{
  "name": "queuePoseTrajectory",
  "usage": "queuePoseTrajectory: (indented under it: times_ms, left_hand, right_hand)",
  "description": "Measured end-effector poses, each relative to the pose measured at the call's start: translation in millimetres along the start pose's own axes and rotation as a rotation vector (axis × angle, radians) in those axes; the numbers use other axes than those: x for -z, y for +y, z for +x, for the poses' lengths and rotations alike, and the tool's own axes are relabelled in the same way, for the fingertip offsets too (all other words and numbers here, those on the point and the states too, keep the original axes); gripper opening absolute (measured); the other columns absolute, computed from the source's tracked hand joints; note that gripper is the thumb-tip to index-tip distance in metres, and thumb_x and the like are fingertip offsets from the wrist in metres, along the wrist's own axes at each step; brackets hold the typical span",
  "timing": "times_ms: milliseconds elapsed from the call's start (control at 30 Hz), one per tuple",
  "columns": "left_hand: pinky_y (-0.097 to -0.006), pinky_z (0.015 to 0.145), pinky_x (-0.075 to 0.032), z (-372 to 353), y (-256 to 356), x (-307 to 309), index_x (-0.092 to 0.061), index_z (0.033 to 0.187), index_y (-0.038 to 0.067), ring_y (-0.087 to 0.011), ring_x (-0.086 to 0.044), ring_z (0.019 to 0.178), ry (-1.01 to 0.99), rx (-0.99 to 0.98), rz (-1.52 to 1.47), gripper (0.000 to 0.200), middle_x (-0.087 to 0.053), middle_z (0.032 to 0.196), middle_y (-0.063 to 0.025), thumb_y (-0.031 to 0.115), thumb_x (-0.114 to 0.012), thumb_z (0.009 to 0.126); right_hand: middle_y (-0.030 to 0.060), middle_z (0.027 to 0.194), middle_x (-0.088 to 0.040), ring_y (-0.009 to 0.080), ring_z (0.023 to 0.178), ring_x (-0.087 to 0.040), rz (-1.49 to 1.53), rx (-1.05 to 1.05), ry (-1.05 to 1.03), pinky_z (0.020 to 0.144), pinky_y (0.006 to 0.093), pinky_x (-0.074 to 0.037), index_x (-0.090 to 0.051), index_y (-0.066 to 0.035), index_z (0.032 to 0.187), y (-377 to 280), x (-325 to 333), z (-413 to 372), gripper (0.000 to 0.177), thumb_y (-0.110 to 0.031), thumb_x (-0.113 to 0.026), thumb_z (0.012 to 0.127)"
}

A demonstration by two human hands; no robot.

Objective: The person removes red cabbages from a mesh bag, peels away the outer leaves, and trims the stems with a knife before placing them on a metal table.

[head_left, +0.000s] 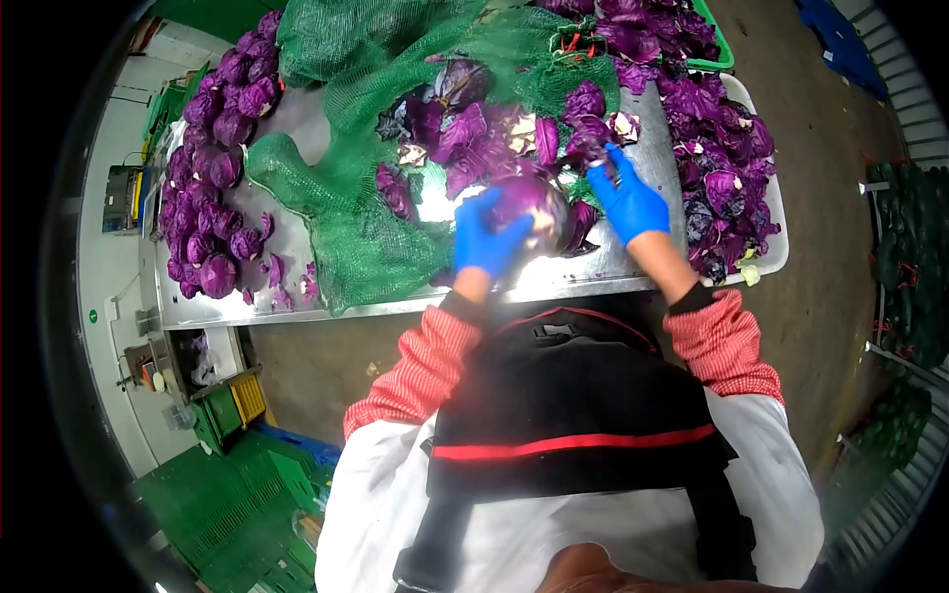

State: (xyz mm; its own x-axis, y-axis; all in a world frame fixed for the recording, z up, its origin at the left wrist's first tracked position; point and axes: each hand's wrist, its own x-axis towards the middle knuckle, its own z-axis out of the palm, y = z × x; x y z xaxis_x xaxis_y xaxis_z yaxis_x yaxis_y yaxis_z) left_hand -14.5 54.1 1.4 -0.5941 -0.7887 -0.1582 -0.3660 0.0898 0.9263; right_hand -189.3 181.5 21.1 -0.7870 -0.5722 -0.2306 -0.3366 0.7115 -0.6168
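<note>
My left hand, in a blue glove, is closed against the side of a red cabbage, which is blurred by motion. My right hand, also blue-gloved, is just right of the cabbage with its fingers curled over dark purple loose leaves. What lies between those fingers is too small and dark to make out. More torn leaves and pale cut stem pieces are scattered on the metal table beyond both hands. A green mesh sack lies spread left of my left hand.
A long pile of whole red cabbages lines the left side of the metal table. To the right, a white crate is heaped with purple leaves, and a green crate stands behind it. Full mesh sacks lie at the back.
</note>
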Motion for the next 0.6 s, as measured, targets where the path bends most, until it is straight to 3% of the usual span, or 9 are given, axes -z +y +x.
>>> queuePoseTrajectory:
  times_ms: [67,100,200,233,300,333,400,567,600]
  left_hand:
    - [-0.0319,0.084,-0.043,13,18,-8,-0.043,0.112,0.002,-0.0185,-0.049,0.093,-0.006,0.275,-0.203,0.065,-0.050,0.103,-0.0103,0.025,-0.083,0.066]
    - [-0.0320,0.080,-0.045,19,21,-12,-0.045,0.108,0.002,-0.0176,-0.048,0.089,-0.010,0.370,-0.257,0.063,-0.049,0.100,-0.0098,0.028,-0.083,0.066]
    - [-0.0346,0.085,-0.044,25,6,-21,-0.046,0.114,0.001,-0.0220,-0.050,0.094,0.044,-0.077,0.217,0.067,-0.050,0.105,-0.0140,0.031,-0.082,0.066]
    - [-0.0382,0.091,-0.042,22,18,-14,-0.043,0.124,0.001,-0.0288,-0.052,0.102,0.068,-0.256,0.455,0.077,-0.050,0.113,-0.0177,0.033,-0.081,0.065]
    - [-0.0396,0.094,-0.041,35,12,-13,-0.043,0.128,0.003,-0.0319,-0.050,0.107,-0.080,-0.474,0.426,0.080,-0.051,0.116,-0.0182,0.034,-0.080,0.064]
    - [-0.0404,0.095,-0.040,39,8,-16,-0.043,0.130,0.004,-0.0335,-0.050,0.109,-0.148,-0.577,0.405,0.081,-0.051,0.118,-0.0185,0.034,-0.080,0.064]
    - [-0.0397,0.094,-0.041,37,6,-19,-0.048,0.126,0.006,-0.0322,-0.051,0.109,-0.151,-0.534,0.495,0.076,-0.053,0.116,-0.0161,0.034,-0.080,0.063]
    - [-0.0385,0.089,-0.043,31,6,-21,-0.052,0.118,0.005,-0.0302,-0.053,0.103,-0.075,-0.528,0.498,0.068,-0.054,0.109,-0.0144,0.032,-0.081,0.063]
    - [-0.0381,0.089,-0.044,29,2,-22,-0.053,0.116,0.004,-0.0300,-0.053,0.102,-0.044,-0.541,0.494,0.066,-0.054,0.107,-0.0141,0.031,-0.081,0.063]
  right_hand:
    - [0.0186,0.103,-0.063,0.0394,0.088,-0.061,-0.087,-0.035,-0.212,0.076,0.0451,-0.048,-0.044,-0.023,0.130,-9,-8,-17,0.049,-0.050,-0.040,0.090]
    - [0.0186,0.101,-0.063,0.0395,0.086,-0.061,-0.099,0.035,-0.173,0.075,0.0455,-0.048,-0.045,-0.024,0.129,1,-24,-19,0.046,-0.048,-0.038,0.091]
    - [0.0187,0.093,-0.063,0.0395,0.080,-0.061,-0.096,0.117,-0.089,0.071,0.0460,-0.049,-0.053,-0.018,0.117,6,-32,-25,0.036,-0.040,-0.037,0.092]
    - [0.0186,0.092,-0.063,0.0393,0.080,-0.061,-0.092,0.156,-0.097,0.071,0.0458,-0.049,-0.054,-0.017,0.112,12,-27,-25,0.034,-0.039,-0.037,0.093]
    - [0.0187,0.089,-0.063,0.0391,0.078,-0.060,-0.008,0.258,-0.015,0.069,0.0452,-0.049,-0.056,-0.012,0.096,22,-23,-30,0.027,-0.033,-0.039,0.092]
    - [0.0186,0.092,-0.062,0.0393,0.081,-0.060,-0.057,0.276,-0.026,0.070,0.0452,-0.049,-0.056,-0.011,0.100,25,-22,-31,0.028,-0.033,-0.040,0.092]
    - [0.0184,0.098,-0.061,0.0399,0.086,-0.058,-0.147,0.319,-0.048,0.073,0.0452,-0.048,-0.056,-0.010,0.108,26,-20,-30,0.032,-0.033,-0.040,0.092]
    - [0.0186,0.090,-0.062,0.0405,0.082,-0.058,-0.145,0.220,-0.071,0.071,0.0468,-0.047,-0.056,-0.010,0.098,43,-43,-12,0.026,-0.031,-0.042,0.091]
    - [0.0190,0.090,-0.062,0.0407,0.083,-0.058,-0.056,0.110,-0.129,0.072,0.0473,-0.046,-0.056,-0.010,0.099,57,-53,6,0.028,-0.032,-0.041,0.090]
